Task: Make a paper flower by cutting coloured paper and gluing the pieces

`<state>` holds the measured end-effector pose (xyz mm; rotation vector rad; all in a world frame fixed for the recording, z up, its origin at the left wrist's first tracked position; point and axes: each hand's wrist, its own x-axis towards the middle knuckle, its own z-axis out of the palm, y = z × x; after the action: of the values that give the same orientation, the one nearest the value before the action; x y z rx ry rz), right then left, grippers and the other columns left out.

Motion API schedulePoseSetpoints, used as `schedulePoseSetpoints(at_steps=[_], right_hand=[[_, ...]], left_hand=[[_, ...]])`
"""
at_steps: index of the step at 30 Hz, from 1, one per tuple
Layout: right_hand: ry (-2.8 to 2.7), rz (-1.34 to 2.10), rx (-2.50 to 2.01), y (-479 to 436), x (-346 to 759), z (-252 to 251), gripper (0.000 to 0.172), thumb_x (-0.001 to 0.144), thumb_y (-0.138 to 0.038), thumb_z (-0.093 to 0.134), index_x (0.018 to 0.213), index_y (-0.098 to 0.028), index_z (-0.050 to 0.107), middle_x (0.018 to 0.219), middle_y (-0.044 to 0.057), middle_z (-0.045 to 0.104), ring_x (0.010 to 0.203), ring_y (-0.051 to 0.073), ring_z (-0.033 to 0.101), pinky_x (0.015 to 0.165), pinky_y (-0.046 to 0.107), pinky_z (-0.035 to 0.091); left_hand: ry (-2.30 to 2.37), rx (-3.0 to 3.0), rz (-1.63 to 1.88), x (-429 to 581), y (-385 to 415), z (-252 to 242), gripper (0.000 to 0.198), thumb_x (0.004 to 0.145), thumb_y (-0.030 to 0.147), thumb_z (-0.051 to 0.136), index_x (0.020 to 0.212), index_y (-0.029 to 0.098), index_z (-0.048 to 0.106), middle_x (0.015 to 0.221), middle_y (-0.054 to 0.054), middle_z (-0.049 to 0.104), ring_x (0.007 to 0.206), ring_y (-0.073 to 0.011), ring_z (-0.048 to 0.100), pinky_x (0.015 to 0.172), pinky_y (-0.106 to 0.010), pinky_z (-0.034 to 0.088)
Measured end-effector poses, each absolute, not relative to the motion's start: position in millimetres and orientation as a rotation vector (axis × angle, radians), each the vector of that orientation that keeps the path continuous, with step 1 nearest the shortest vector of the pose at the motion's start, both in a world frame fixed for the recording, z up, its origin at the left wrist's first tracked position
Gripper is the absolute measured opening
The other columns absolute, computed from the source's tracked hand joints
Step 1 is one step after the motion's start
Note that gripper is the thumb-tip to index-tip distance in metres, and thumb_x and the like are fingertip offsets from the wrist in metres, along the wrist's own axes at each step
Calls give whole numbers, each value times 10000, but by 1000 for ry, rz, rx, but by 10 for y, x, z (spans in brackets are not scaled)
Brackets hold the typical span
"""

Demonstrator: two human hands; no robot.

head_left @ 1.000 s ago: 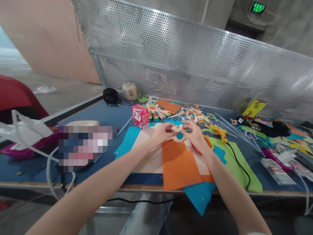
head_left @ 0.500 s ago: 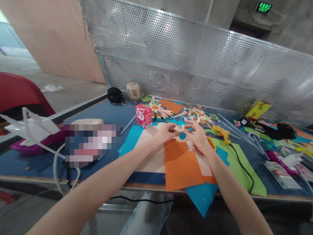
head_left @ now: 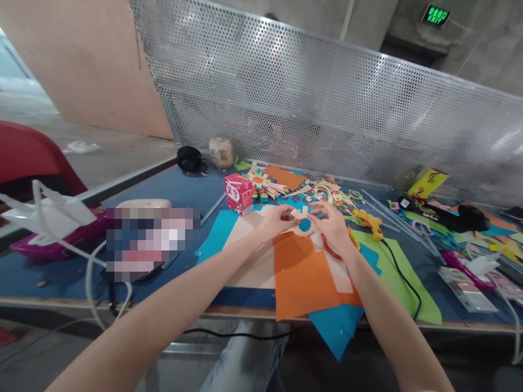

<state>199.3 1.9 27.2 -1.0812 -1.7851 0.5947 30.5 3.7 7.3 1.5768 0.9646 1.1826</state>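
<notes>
Between my two hands is a cream paper ring with fringed edges (head_left: 303, 233), its centre showing blue. My left hand (head_left: 278, 222) pinches its left side, and my right hand (head_left: 328, 220) grips its upper right. Small paper tabs stand up along the top of the ring. Under my hands lie cream paper (head_left: 251, 256), an orange sheet (head_left: 302, 283) and blue sheets (head_left: 337, 326). Scissors with red and yellow handles (head_left: 330, 247) lie partly hidden behind my right wrist. To the right rests a yellow hot glue gun (head_left: 370, 224) with a black cord.
A pink box (head_left: 239, 194) stands left of my hands. Behind it are a paper flower (head_left: 261, 181) and a heap of paper scraps (head_left: 329, 191). A green sheet (head_left: 408, 272) lies at the right. A perforated metal panel (head_left: 306, 103) closes off the table's back.
The view has shifted slightly. My fingers have moved a little on the paper ring, whose small tabs now show more upright; both hands still hold it.
</notes>
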Motion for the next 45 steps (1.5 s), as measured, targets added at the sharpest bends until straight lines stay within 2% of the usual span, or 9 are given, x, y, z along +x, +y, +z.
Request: schedulePoseSetpoints(at_steps=[3,13,17,21,28,36,45], right_hand=[[-1745,576,-1119,46,2012,276,214,679,-231,613,889,-193,592,767,26,661,742,162,621,647,272,459],[-1743,534,-1095,93,2060,256,221,702,-233,598,917,-186,577,769,39,669,753,175,626,666,295,472],[-1916,325,-1020,19,2020,269,239,761,-209,554,999,-214,577,871,39,675,832,175,611,762,326,461],[-2138,53,-950,0,2034,287,306,804,-188,514,1095,-259,575,954,29,676,988,204,548,893,382,401],[-2254,-157,-953,20,2075,280,326,845,-210,458,1147,-252,571,1039,52,634,983,201,537,877,373,402],[-2115,-9,-950,-6,2019,276,320,811,-202,515,1124,-254,552,895,14,681,969,212,531,931,397,364],[-1966,209,-966,25,1995,228,296,748,-220,582,1041,-244,552,836,25,635,938,207,551,859,379,425]], left_hand=[[994,1567,1180,311,26,90,304,568,338,687,614,163,441,498,72,406,447,-47,370,420,-182,280],[1037,1519,1198,318,-43,194,328,561,313,705,570,177,406,479,76,400,438,-47,371,429,-194,283],[1019,1525,1185,304,-6,153,361,558,392,708,572,174,420,473,70,406,427,-50,371,416,-201,264],[979,1458,1231,303,11,134,363,570,432,691,609,172,441,507,62,431,443,-54,400,440,-207,314],[950,1253,1298,320,-21,166,395,533,392,720,739,165,471,543,62,478,500,-63,443,468,-203,341],[884,1285,1306,324,13,104,448,522,419,734,788,164,479,544,64,488,503,-67,458,473,-206,357],[836,1331,1303,337,43,52,429,517,382,754,759,148,489,525,68,506,488,-54,453,466,-192,355]])
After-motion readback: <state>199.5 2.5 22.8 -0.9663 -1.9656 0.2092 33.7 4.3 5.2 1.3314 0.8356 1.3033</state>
